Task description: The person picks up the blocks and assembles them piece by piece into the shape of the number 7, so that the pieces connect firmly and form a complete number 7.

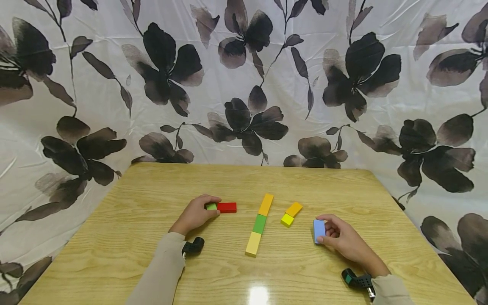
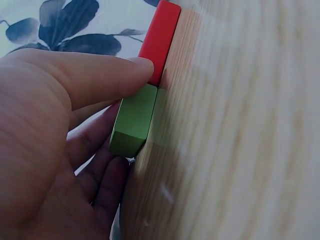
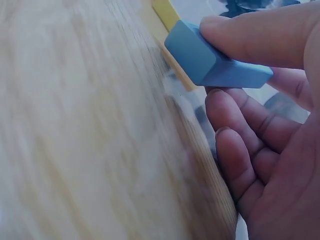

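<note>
From the head view, the left hand [image 1: 195, 214] has its fingers pinching a light green block [image 1: 211, 206] butted up against a red block [image 1: 227, 207] on the desk [image 1: 126, 237]; the right hand [image 1: 347, 240]'s pinching a blue block [image 1: 319, 231], right of a yellow block [image 1: 287, 220]. Left wrist view: thumb's right at the green-red seam. Right wrist view: thumb's on the blue block, lower fingers curled.

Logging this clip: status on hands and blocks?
Left hand pinches light green block, red block abutting. Right hand grips blue block. Three-block row lies between hands.
</note>
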Motion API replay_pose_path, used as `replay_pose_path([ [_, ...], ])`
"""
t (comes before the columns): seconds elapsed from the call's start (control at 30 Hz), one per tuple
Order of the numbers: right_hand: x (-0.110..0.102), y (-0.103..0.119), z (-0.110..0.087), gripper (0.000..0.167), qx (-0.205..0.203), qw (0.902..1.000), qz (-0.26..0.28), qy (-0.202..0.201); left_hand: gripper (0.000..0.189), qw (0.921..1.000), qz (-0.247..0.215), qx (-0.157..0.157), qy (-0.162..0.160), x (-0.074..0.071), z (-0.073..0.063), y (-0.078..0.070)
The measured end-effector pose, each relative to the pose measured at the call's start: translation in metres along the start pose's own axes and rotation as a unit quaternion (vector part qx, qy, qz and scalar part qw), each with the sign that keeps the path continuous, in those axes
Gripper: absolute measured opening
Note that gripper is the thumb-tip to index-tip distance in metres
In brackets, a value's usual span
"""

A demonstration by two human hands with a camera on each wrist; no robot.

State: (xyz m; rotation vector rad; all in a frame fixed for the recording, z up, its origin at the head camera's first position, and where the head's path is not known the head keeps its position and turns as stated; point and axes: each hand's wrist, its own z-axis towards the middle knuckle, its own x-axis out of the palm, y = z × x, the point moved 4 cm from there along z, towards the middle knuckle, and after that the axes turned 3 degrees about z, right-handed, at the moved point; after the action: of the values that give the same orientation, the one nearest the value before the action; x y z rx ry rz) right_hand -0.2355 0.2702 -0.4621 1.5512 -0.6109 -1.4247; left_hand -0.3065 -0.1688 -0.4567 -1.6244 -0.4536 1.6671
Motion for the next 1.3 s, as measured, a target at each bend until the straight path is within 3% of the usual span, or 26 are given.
replay_pose_path([
  [0.37, 0.002, 0.004, 0.005, 0.058, -0.012, 0.9986, 0.037, -0.036, 0.040, 0.9999, 0.014, -0.008, -0.005, -0.003, -0.001, 0.006],
  [0.77, 0.003, 0.004, 0.011, 0.058, -0.019, 0.9977, 0.033, -0.056, 0.039, 0.9998, 0.015, -0.007, -0.007, -0.003, -0.002, 0.009],
  [1.3, 0.003, 0.011, 0.035, 0.054, -0.012, 0.9920, 0.075, -0.100, 0.035, 0.9999, 0.008, -0.009, -0.011, 0.002, 0.003, 0.006],
])
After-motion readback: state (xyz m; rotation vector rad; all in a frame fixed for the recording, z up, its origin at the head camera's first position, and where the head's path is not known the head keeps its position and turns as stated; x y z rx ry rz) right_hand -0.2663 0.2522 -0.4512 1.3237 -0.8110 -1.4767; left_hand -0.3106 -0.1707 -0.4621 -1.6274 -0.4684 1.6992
